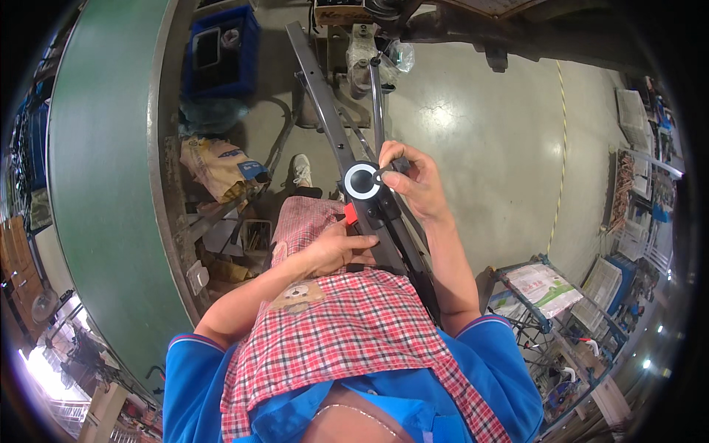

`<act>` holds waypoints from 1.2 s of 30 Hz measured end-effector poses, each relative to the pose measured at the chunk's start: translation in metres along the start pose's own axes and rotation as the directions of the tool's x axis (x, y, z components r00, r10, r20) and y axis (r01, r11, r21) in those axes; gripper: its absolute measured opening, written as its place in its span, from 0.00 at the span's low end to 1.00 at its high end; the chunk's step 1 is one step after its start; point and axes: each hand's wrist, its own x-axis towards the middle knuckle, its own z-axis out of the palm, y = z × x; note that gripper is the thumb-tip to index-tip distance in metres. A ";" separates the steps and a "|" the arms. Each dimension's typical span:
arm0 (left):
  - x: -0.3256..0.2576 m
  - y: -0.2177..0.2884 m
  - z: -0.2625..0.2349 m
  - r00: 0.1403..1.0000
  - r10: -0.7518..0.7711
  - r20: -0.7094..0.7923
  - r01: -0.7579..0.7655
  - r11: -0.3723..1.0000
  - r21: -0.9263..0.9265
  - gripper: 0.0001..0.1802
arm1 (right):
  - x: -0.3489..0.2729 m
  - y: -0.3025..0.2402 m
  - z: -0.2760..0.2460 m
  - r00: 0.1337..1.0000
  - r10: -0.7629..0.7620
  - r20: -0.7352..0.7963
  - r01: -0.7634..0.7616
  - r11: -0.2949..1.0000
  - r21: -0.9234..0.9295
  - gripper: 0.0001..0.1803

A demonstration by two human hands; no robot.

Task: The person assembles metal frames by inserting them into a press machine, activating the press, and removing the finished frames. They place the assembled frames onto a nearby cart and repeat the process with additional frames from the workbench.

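Observation:
A dark grey metal frame [320,96] of long tubes leans across my lap, its far end reaching toward the top of the view. A round hub [362,181] with a white ring and a black centre joins the tubes, and a red tab [350,214] sticks out just below it. My left hand [334,249] is closed around the lower tube near the red tab, its thumb lying across the tube. At the hub's right edge, my right hand [415,181] pinches a small black piece [379,177] with a hole in it. The fingers partly hide this piece.
A green-topped table [107,199] runs along my left. Beyond it are a blue crate [221,52] and a crumpled paper sack [221,166]. A metal fixture [361,63] stands ahead. A rack [543,292] with a printed sheet is at the right, on the grey floor [480,148].

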 end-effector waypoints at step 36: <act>-0.004 0.001 0.036 0.929 0.345 0.136 -0.368 0.812 0.454 0.39 | 0.155 0.005 -0.113 0.992 0.062 -0.111 -0.116 0.800 -0.588 0.13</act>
